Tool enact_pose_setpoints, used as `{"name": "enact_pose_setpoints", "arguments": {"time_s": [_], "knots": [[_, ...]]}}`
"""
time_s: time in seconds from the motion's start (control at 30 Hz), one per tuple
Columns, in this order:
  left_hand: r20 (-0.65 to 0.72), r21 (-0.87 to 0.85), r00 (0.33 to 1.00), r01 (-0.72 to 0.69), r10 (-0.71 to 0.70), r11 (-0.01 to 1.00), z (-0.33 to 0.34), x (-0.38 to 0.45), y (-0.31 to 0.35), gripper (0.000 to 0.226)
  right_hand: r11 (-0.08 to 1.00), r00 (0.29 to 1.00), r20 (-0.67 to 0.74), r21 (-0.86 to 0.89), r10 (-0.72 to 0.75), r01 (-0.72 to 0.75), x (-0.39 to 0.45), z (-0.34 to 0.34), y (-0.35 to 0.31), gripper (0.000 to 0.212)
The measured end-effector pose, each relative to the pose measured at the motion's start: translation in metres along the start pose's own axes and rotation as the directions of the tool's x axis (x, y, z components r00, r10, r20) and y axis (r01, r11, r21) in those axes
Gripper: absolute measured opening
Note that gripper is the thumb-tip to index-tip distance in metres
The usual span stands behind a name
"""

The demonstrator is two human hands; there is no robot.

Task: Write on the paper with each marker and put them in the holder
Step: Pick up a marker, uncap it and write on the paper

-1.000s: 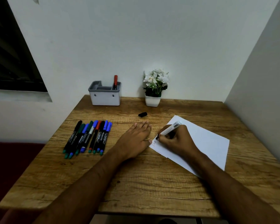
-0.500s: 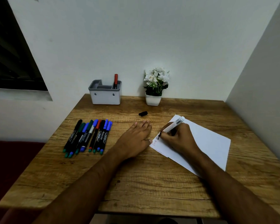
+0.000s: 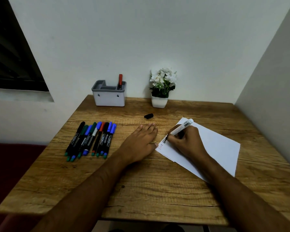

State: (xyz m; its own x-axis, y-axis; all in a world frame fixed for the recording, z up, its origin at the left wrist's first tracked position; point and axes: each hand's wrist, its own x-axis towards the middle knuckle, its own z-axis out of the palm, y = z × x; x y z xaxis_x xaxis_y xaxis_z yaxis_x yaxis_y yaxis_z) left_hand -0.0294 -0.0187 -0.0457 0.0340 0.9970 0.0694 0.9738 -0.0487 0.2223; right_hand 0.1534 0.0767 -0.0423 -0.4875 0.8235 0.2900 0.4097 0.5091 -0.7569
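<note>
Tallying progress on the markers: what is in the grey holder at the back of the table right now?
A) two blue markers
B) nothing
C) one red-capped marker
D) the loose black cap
C: a single red-capped marker stands in the holder; the black cap lies on the table.

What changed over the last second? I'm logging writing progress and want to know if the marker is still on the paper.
The right hand kept the white-barrelled marker on the white paper, moving rightward and adding black letters. The left hand stayed flat on the wooden table; the loose black cap, marker row and grey holder are unmoved.
</note>
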Motion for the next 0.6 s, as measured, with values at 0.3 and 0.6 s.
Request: {"name": "enact_pose_setpoints", "arguments": {"time_s": [0.3,0.6], "knots": [[-0.001,0.009,1.000,-0.005,0.005,1.000,0.0017,0.0003,-0.0005,0.064,0.999,1.000,-0.011,0.033,0.022,-0.021,-0.0012,-0.0010,-0.0012,0.009],[0.003,0.006,1.000,0.004,-0.004,1.000,0.0014,0.0005,-0.0005,0.064,0.998,0.998,-0.019,0.042,0.053,-0.053,-0.0013,-0.0006,-0.0037,0.007]]}}
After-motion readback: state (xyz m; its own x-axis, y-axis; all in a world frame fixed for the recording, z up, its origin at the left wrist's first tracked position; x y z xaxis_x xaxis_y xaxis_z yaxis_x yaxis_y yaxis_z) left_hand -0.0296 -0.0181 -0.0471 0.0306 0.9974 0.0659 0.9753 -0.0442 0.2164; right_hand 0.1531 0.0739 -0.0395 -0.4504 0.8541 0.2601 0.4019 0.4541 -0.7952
